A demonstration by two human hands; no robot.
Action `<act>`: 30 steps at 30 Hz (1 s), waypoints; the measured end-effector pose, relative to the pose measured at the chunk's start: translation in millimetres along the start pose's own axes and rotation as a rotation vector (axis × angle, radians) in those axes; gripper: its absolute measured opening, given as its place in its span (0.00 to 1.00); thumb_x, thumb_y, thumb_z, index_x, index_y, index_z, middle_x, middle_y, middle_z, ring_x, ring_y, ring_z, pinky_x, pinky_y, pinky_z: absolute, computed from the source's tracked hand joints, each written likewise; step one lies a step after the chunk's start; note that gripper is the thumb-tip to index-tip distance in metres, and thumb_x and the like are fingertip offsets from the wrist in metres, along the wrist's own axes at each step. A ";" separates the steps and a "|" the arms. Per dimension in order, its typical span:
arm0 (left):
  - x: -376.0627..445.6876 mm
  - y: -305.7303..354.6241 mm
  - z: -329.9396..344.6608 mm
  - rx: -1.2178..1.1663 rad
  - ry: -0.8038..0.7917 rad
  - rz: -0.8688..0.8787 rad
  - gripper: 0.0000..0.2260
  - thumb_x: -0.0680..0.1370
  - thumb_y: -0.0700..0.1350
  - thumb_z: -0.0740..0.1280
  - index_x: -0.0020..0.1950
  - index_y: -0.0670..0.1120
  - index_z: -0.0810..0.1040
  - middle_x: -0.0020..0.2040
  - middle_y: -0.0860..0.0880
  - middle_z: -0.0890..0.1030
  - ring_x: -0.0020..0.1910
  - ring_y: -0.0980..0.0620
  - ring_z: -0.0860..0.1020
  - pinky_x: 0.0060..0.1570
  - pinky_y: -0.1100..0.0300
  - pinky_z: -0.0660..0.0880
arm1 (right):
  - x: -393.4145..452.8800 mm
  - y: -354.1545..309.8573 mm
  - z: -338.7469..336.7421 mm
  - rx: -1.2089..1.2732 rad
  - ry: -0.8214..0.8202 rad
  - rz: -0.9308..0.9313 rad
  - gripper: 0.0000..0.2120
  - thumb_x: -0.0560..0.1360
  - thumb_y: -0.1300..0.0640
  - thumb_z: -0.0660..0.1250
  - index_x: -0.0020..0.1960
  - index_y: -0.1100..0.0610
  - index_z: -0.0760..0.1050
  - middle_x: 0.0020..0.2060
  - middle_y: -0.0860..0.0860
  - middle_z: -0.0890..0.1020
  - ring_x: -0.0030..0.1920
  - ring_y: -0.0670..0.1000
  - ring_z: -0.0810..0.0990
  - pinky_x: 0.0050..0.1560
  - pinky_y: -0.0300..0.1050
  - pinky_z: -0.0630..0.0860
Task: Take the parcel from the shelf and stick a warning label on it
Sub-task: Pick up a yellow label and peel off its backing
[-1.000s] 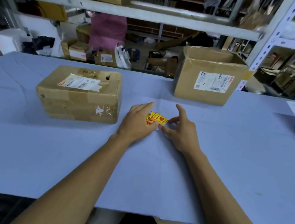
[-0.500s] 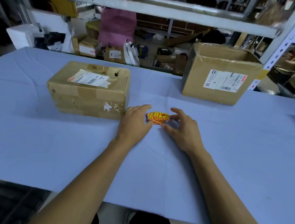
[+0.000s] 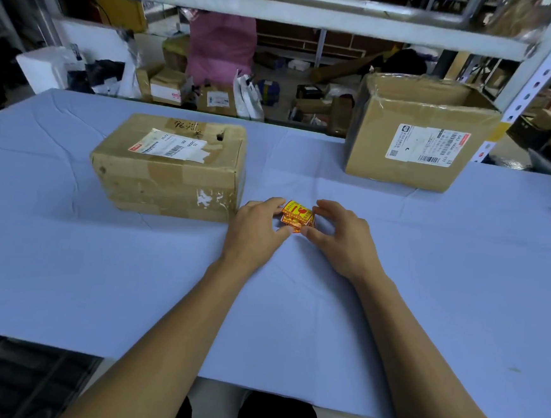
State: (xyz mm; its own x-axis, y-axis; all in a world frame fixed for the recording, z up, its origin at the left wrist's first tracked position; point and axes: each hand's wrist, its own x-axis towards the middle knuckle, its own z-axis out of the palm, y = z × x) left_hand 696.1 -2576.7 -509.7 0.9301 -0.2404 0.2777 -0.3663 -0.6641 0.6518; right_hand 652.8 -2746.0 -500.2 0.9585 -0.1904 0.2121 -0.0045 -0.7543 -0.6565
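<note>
A taped cardboard parcel [image 3: 168, 167] lies flat on the left part of the pale blue surface [image 3: 64, 274], a white shipping label [image 3: 170, 145] stuck on its top face and some handwriting on brown tape behind that label. Its right end stands just beside the left hand [image 3: 255, 230], apart from it by a narrow strip of cloth.

The left hand rests palm down on the surface, fingers curled, with the thumb and forefinger closing on the left edge of a small stack of yellow and red warning labels [image 3: 297, 216]. The stack sits on the surface between the two hands, its top label tilted a little. The right hand [image 3: 341, 238] comes in from the other side, thumb low and fingers arched over the stack's right edge, so both hands pinch the labels together. Whether the stack is lifted off the cloth I cannot tell.

Farther right and toward the back edge of the surface stands a taller cardboard box [image 3: 418, 134], well apart from the hands, with a white barcode label [image 3: 426, 144] on its front face. A grey metal shelf rail [image 3: 250, 4] crosses above, and smaller parcels lie on the floor behind.
</note>
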 end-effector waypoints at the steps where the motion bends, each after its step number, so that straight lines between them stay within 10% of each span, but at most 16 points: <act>1: -0.7 0.4 -0.5 -0.006 0.002 0.006 0.24 0.73 0.48 0.74 0.68 0.46 0.77 0.60 0.48 0.84 0.63 0.47 0.77 0.61 0.57 0.70 | 0.0 0.3 0.2 0.002 0.002 -0.005 0.28 0.72 0.48 0.74 0.69 0.54 0.72 0.63 0.48 0.81 0.66 0.52 0.75 0.63 0.49 0.72; 22: -6.8 5.9 -8.7 -0.193 0.121 0.098 0.10 0.74 0.44 0.73 0.55 0.48 0.84 0.52 0.54 0.85 0.55 0.52 0.79 0.56 0.58 0.75 | -14.1 -4.9 -5.1 0.062 0.100 -0.105 0.14 0.75 0.52 0.71 0.60 0.51 0.79 0.55 0.46 0.83 0.50 0.50 0.78 0.53 0.47 0.76; 30: -20.8 16.9 -17.4 -0.610 0.055 -0.082 0.13 0.72 0.36 0.75 0.53 0.49 0.80 0.46 0.52 0.84 0.40 0.56 0.84 0.42 0.69 0.78 | -28.4 -15.3 -4.0 0.293 0.205 -0.016 0.05 0.74 0.60 0.72 0.51 0.57 0.81 0.43 0.48 0.85 0.40 0.36 0.81 0.40 0.28 0.74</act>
State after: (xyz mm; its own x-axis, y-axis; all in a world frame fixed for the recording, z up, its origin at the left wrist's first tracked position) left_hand 670.1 -2570.7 -492.2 0.9591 -0.1581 0.2347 -0.2583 -0.1505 0.9543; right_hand 624.6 -2731.6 -493.2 0.8807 -0.3241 0.3455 0.1209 -0.5515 -0.8254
